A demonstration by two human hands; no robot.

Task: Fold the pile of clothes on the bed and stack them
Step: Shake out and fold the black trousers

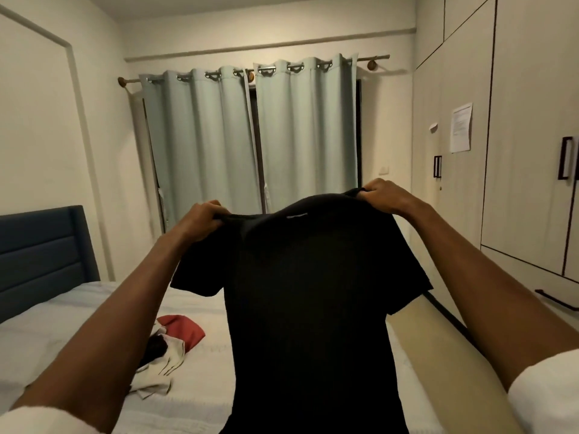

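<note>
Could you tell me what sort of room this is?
Most likely a bedroom: a bed with a padded headboard, closed curtains, and built-in wardrobes along the right wall.

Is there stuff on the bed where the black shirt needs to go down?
Partly. The black T-shirt, held by the left hand and right hand, hangs over the bed. A small clothes pile lies left of it; the sheet directly behind is hidden.

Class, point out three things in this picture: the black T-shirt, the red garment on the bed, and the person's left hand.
Black T-shirt (pixel 307 308), head view, on the middle of its body.
Red garment (pixel 185 330), head view, on its bunched middle.
Left hand (pixel 203 219), head view, on its back, gripping the shoulder.
</note>
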